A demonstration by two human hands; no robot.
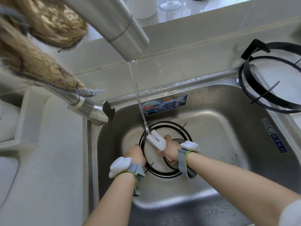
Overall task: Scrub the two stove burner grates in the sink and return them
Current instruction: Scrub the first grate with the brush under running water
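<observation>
A black round burner grate lies in the steel sink. My left hand grips its left rim. My right hand holds a white scrub brush whose head lies against the grate's far left rim, where the tap's water stream lands. A second black grate rests on the counter and sink edge at the right, apart from both hands.
The steel faucet arches over the sink from the left, with a brown cloth draped over it. Glassware and a white container stand on the ledge behind. White counter lies to the left.
</observation>
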